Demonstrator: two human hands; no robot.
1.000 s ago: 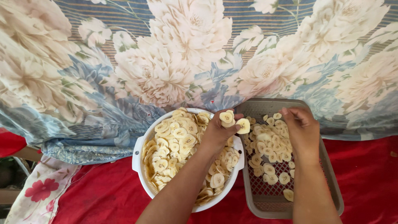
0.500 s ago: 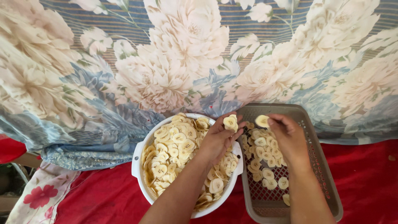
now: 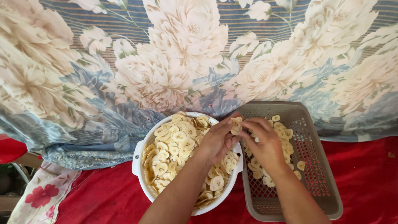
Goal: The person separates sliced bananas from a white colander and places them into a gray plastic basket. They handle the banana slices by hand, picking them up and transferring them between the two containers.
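Seen from above, a person's left hand (image 3: 217, 141) rested over a white bowl (image 3: 139, 154) heaped with pale banana slices (image 3: 174, 143), its fingertips pinching a small stack of slices (image 3: 236, 125) above the bowl's right rim. The right hand (image 3: 265, 143) met it there, fingers curled and touching the same stack, over a grey-brown mesh tray (image 3: 319, 174) holding scattered slices. Both sat on a red cloth (image 3: 103, 199) before a floral sheet (image 3: 124, 62)

A large floral sheet (image 3: 174, 62) in cream and blue hangs behind. A red cloth (image 3: 365, 166) covers the floor. A red-flowered fabric (image 3: 41, 195) lies at the left.
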